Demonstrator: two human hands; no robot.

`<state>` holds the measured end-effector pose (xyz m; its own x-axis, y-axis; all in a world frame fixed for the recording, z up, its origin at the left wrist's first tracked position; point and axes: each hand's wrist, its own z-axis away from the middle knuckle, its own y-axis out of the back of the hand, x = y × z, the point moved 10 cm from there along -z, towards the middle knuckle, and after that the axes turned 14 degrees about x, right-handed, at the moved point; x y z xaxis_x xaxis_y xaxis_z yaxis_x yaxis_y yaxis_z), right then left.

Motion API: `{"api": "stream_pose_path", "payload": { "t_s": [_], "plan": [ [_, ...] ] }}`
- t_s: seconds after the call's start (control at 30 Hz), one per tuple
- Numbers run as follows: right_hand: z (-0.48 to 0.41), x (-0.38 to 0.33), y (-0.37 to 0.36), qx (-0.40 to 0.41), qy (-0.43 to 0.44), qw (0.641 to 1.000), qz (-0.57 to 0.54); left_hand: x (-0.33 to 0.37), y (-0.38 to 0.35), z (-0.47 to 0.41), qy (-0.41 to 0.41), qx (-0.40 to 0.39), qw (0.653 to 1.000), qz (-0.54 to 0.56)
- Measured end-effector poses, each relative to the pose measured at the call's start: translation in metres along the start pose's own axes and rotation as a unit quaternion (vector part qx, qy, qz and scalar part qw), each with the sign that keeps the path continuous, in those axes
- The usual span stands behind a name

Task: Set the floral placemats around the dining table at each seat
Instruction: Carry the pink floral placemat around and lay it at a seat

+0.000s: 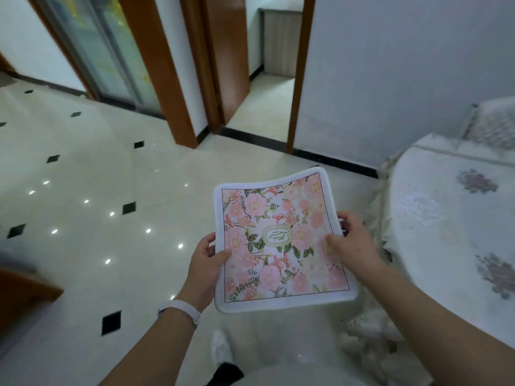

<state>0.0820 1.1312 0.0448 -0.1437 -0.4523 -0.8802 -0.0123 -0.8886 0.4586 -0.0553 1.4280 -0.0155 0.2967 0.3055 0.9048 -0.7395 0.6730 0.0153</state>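
Observation:
A floral placemat (278,240), pink flowers with a white border and a green oval in its middle, is held flat in the air above the floor. My left hand (204,263) grips its left edge, thumb on top. My right hand (352,240) grips its right edge. The round dining table (446,218), covered with a white cloth with grey flower prints, lies to the right of the mat. No placemat shows on the visible part of the table.
A covered chair (493,126) stands behind the table at the far right. Ahead are an open doorway (267,79) with brown frames and a glass sliding door (106,51). Brown furniture (22,291) juts in at the left. The tiled floor (97,176) is glossy.

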Motion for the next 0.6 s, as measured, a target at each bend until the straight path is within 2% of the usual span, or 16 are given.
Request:
{"api": "stream_pose_path", "payload": {
  "t_s": [0.13,0.37,0.6],
  "plan": [
    [-0.016,-0.034,-0.033,0.041,-0.006,0.999,-0.009,0.046,-0.006,-0.067,-0.031,-0.062,0.997,-0.03],
    [-0.047,-0.075,-0.075,0.115,-0.024,0.993,-0.033,0.104,-0.006,-0.16,-0.049,-0.094,0.993,-0.051],
    [-0.096,-0.081,-0.081,0.153,-0.045,0.987,-0.034,0.133,-0.053,-0.216,-0.056,-0.134,0.987,-0.066]
  ]
}}
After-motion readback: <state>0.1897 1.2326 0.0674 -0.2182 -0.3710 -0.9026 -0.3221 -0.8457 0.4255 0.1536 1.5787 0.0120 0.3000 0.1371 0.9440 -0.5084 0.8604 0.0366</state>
